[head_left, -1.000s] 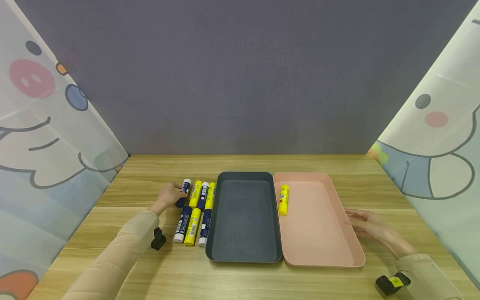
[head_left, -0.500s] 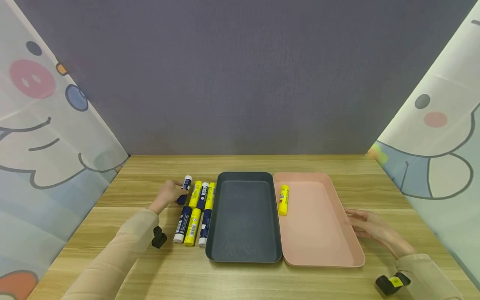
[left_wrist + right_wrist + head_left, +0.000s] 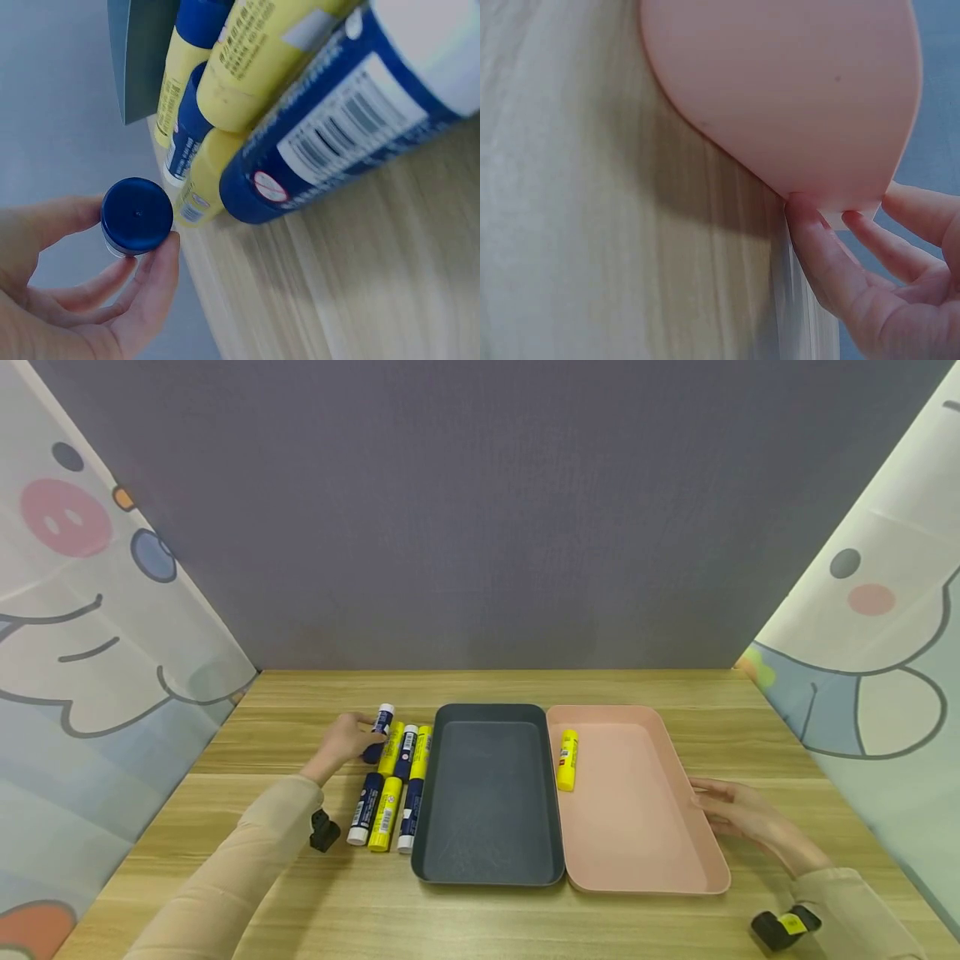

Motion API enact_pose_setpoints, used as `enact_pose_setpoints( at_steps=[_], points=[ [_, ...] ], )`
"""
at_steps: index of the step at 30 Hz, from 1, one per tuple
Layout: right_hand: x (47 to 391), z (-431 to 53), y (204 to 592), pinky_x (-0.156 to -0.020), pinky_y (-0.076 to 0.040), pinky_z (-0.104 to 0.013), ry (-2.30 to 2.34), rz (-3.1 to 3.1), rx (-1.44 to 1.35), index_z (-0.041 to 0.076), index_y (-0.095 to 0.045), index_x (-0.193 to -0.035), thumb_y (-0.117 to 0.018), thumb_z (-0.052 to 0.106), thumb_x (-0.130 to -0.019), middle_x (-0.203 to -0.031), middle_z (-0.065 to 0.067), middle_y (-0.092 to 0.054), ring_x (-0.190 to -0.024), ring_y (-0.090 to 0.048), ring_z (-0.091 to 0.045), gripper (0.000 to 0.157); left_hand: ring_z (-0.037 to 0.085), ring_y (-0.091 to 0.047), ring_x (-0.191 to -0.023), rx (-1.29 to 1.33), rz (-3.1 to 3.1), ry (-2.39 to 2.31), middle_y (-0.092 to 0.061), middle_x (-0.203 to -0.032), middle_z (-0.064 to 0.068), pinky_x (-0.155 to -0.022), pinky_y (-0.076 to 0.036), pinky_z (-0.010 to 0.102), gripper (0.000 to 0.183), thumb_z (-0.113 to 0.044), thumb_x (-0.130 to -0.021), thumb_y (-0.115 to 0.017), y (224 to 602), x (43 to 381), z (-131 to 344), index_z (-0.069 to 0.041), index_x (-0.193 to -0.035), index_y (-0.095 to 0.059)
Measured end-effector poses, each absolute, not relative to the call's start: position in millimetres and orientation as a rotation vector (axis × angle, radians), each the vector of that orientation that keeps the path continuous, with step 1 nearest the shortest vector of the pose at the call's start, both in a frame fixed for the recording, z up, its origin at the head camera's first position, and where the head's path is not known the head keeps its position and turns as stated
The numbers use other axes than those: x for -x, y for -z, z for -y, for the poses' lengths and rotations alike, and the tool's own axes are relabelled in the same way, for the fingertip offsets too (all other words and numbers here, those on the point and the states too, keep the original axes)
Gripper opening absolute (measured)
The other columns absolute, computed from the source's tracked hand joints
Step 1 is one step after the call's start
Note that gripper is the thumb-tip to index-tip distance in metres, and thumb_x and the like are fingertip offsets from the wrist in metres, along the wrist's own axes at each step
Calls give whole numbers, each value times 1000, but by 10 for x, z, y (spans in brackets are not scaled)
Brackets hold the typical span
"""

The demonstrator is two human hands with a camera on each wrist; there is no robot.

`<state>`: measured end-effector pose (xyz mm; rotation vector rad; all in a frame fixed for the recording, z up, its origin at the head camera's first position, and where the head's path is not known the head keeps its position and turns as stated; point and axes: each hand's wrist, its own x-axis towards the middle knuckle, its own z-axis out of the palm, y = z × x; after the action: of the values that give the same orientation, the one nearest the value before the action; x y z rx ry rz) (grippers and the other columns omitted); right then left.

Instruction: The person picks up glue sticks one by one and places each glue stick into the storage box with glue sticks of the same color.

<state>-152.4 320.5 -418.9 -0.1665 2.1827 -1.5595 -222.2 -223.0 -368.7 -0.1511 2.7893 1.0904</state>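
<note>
A: Left hand (image 3: 345, 739), fingers?

B: Pinched round a blue glue stick (image 3: 137, 214). Thumb one side, fingertips opposite, blue end facing the wrist camera.

A: Handling it well?

B: Snug, even pinch, I'd say. Raise it before any sideways travel; the yellow glue stick (image 3: 391, 747) just beside could get knocked.

A: Farther out?

B: Dark grey tray (image 3: 487, 802), then pink tray (image 3: 645, 827); right hand (image 3: 738, 812) touches its outer edge, fingers loosely extended.

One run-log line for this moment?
left grip: pinches blue stick | right grip: touches pink tray | in tray: one yellow stick
</note>
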Motion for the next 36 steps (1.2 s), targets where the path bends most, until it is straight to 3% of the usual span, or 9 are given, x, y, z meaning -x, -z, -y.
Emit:
enact_pose_setpoints(
  at_steps=[5, 15, 24, 29, 36],
  points=[
    [1532, -3206, 4199, -79, -49, -31, 1563, -2185, 165, -21, -13, -130, -48, 18, -91, -121, -31, -45, -91, -57, -2, 65, 19, -58, -54, 125, -2784, -1098, -62, -86, 26, -57, -51, 38, 47, -12, -82, -59, 3655, 2204, 2159, 13, -119, -45],
    [1534, -3215, 4208, -79, -49, -31, 1568, -2181, 186, -20, -13, -130, -47, 18, -92, -123, -34, -41, -92, -57, -2, 64, 16, -56, -56, 72, -2750, -1124, -59, -91, 25, -59, -52, 37, 46, -12, -83, -59, 3606, 2235, 1988, 11, -120, -45],
    [1546, -3228, 4220, -79, -49, -32, 1555, -2185, 171, -20, -13, -130, -48, 19, -92, -121, -31, -44, -93, -57, -6, 64, 24, -56, -58, 62, -2717, -1138, -56, -105, 24, -61, -51, 38, 46, -14, -84, -59, 3577, 2299, 1766, 6, -122, -45],
    [1549, -3234, 4219, -79, -49, -32, 1557, -2181, 173, -20, -13, -130, -48, 18, -92, -120, -29, -47, -92, -57, -4, 64, 20, -57, -63, 41, -2683, -1190, -53, -112, 26, -64, -51, 38, 46, -14, -84, -58, 3554, 2311, 1645, 6, -123, -44],
    [1549, -3231, 4218, -79, -49, -32, 1560, -2174, 179, -20, -13, -130, -47, 18, -92, -121, -31, -45, -92, -57, -4, 64, 22, -61, -69, 34, -2651, -1254, -59, -99, 23, -65, -52, 38, 46, -13, -82, -60, 3544, 2326, 1490, 6, -122, -46]
  ],
)
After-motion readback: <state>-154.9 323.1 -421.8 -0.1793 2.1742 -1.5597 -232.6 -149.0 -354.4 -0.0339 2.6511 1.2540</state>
